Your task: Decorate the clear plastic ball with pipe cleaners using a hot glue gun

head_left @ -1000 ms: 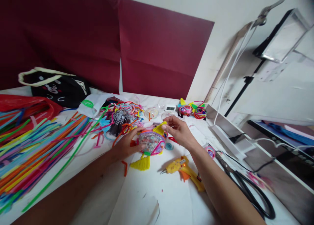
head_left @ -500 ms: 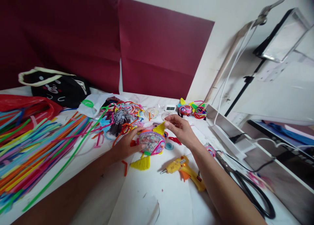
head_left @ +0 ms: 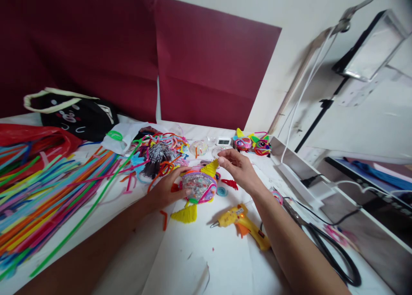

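Note:
My left hand [head_left: 170, 185] is wrapped round the side of a clear plastic ball [head_left: 195, 186] trimmed with coloured pipe cleaners. Pink, purple and green loops edge the ball, which looks like a fish body. A yellow pipe-cleaner fin [head_left: 210, 168] stands up from its top. The thumb and fingers of my right hand [head_left: 234, 166] are closed at that fin's tip. A second yellow fin [head_left: 185, 214] lies by the ball's lower edge; I cannot tell whether it is joined. In front of the right forearm rests a yellow glue gun [head_left: 241, 224], its nozzle pointing left.
Long pipe cleaners [head_left: 58, 200] cover the left, near a black bag [head_left: 77, 117]. Tangled pieces [head_left: 167, 145] lie behind the ball. Two finished-looking colourful figures [head_left: 252, 144] stand by a small digital display [head_left: 223, 142]. Black-handled scissors [head_left: 334, 252] lie at right beside cables.
My right hand has shifted very slightly to the right at the fin's tip. The left hand and the ball stay in place.

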Tool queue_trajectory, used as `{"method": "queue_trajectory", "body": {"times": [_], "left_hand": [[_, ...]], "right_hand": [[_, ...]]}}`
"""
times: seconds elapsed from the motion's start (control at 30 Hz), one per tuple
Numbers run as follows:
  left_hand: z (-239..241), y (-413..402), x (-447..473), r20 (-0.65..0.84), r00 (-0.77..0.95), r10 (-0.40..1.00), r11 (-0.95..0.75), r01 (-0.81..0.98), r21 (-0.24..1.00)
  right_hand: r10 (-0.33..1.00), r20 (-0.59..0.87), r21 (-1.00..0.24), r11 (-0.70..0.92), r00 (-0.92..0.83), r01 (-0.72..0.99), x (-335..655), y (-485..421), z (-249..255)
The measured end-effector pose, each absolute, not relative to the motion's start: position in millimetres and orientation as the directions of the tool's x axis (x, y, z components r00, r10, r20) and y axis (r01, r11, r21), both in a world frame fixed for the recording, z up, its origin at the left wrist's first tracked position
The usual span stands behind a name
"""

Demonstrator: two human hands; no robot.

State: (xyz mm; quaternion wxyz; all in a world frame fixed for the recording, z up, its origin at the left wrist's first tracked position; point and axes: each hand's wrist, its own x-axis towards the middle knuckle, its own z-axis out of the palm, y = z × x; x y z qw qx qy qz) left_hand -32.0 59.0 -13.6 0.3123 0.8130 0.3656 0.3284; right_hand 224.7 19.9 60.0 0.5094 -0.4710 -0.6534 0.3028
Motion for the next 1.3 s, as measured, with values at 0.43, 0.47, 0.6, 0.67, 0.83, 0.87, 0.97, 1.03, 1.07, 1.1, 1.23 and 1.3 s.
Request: {"method": "queue_trajectory", "body": {"times": [0.43,0.47,0.6,0.67,0.83,0.87,0.97,1.03,1.07,1.1,1.23,1.3], "left_hand": [[-11.2,56.5,-33.0,0.312,0.520,0.795,-0.560,0.434,0.705],[-10.5,56.1,-32.9,0.307,0.521,0.796,-0.558,0.434,0.707],[-8.1,55.1,-31.8,0.294,0.526,0.798,-0.549,0.433,0.715],[-7.4,54.9,-31.2,0.296,0.521,0.801,-0.549,0.440,0.711],[-7.3,54.8,-30.6,0.315,0.511,0.800,-0.567,0.471,0.676],[-7.3,54.8,-30.5,0.316,0.509,0.801,-0.567,0.473,0.674],[-7.4,54.4,-29.9,0.318,0.502,0.804,-0.563,0.472,0.679],[-7.3,54.1,-29.6,0.314,0.502,0.806,-0.560,0.476,0.678],[-7.2,54.1,-29.5,0.310,0.503,0.807,-0.559,0.479,0.677],[-7.2,54.0,-29.5,0.308,0.502,0.808,-0.557,0.483,0.675],[-7.6,54.6,-30.0,0.310,0.500,0.809,-0.559,0.488,0.671],[-8.0,54.9,-30.1,0.314,0.502,0.806,-0.563,0.484,0.670]], "right_hand": [[0.912,0.410,-0.872,0.398,-0.019,0.286,229.9,20.2,63.1],[0.911,0.412,-0.871,0.399,-0.016,0.286,230.4,20.2,63.6],[0.909,0.416,-0.869,0.400,-0.007,0.292,231.8,20.6,65.3],[0.909,0.416,-0.868,0.398,-0.001,0.297,232.6,20.6,66.0],[0.909,0.416,-0.869,0.392,0.015,0.303,234.3,19.7,66.9],[0.909,0.416,-0.869,0.392,0.017,0.304,234.5,19.6,67.0],[0.907,0.419,-0.867,0.392,0.025,0.307,235.1,19.9,66.8],[0.905,0.425,-0.865,0.395,0.031,0.309,235.6,20.5,66.5],[0.903,0.427,-0.864,0.397,0.034,0.309,235.9,20.7,66.4],[0.902,0.431,-0.863,0.400,0.036,0.310,236.2,20.8,66.4],[0.896,0.444,-0.855,0.412,0.034,0.314,236.8,19.6,68.4],[0.892,0.451,-0.851,0.418,0.035,0.317,236.9,18.0,70.9]]}}
